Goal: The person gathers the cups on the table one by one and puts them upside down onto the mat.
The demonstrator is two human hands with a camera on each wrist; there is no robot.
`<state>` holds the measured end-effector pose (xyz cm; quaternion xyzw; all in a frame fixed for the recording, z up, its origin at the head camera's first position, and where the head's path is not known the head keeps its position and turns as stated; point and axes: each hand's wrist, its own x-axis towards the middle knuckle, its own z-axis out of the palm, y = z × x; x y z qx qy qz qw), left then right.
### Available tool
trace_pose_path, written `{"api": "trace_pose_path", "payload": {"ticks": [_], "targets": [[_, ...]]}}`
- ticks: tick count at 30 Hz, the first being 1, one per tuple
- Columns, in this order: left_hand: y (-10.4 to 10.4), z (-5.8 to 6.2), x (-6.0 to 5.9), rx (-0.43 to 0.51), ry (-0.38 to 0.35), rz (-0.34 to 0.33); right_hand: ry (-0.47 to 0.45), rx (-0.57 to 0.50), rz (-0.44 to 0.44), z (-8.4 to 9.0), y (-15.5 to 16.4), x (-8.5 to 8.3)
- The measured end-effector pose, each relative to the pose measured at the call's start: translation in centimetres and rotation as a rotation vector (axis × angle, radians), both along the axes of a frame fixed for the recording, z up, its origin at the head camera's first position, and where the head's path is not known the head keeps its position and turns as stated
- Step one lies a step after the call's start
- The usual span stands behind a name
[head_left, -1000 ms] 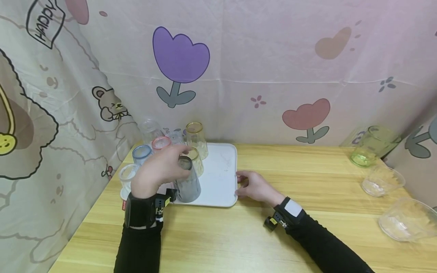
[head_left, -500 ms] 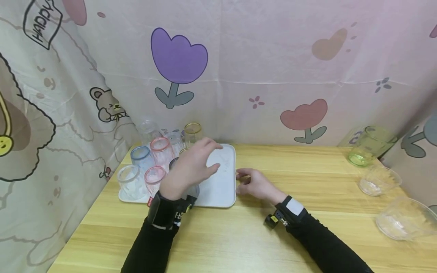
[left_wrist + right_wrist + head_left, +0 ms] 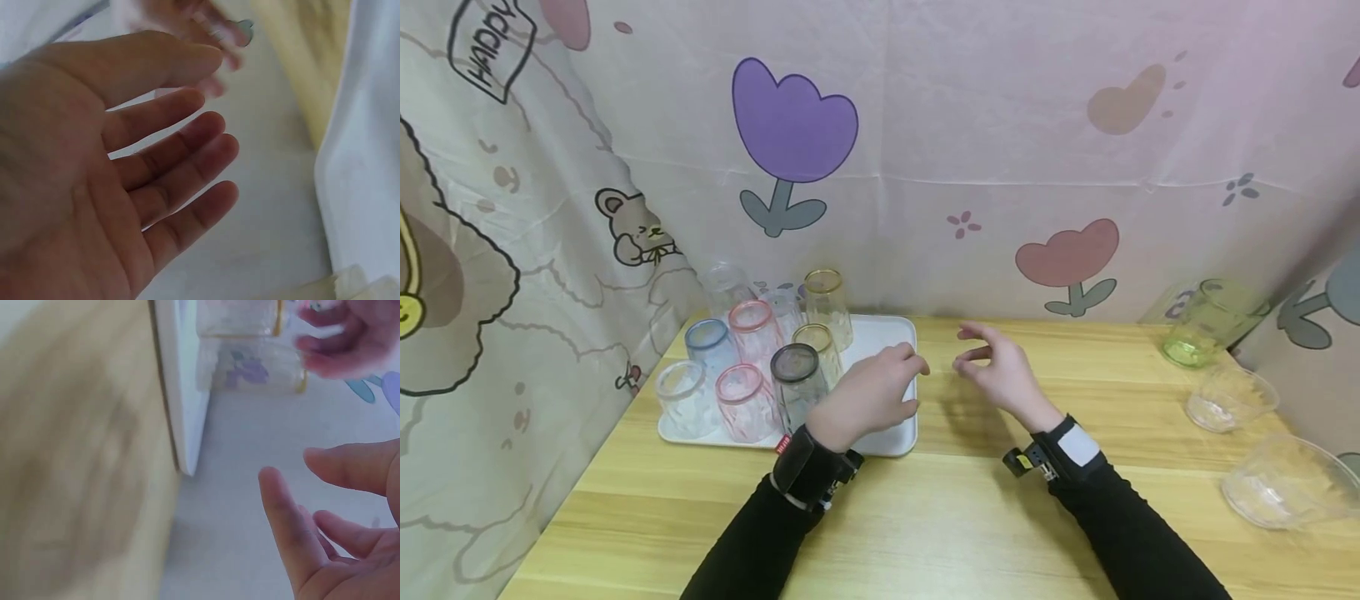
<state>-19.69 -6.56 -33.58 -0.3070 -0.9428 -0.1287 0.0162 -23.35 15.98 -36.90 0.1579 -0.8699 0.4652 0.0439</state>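
Change: our left hand (image 3: 868,398) has left the grey glass (image 3: 796,388); right hand (image 3: 1000,375) lifted off the tray (image 3: 891,433).
Hands: both loosely spread, holding nothing.

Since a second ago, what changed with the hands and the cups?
The left hand let go of the grey cup, which now stands upside down on the white tray, and moved right over the tray's bare part, holding nothing. The right hand came off the tray's right edge and lifted above the table, fingers loose. The other cups on the tray and the green cup stayed put.
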Motion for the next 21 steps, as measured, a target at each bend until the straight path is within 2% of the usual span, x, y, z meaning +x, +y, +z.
{"api": "trace_pose_path", "payload": {"ticks": [7,13,21], "targets": [[1.3,-2.2,-0.2,-0.072,-0.124,0.033,0.123,-0.002,-0.097,1.2,1.0,0.1],[1.2,-3.4,0.2,-0.103,-0.216,0.089,0.153,-0.027,-0.164,1.4,1.6,-0.4],[1.2,-3.5,0.2,-0.075,-0.218,0.061,0.198,-0.078,-0.238,2.2,3.1,-0.2]]}}
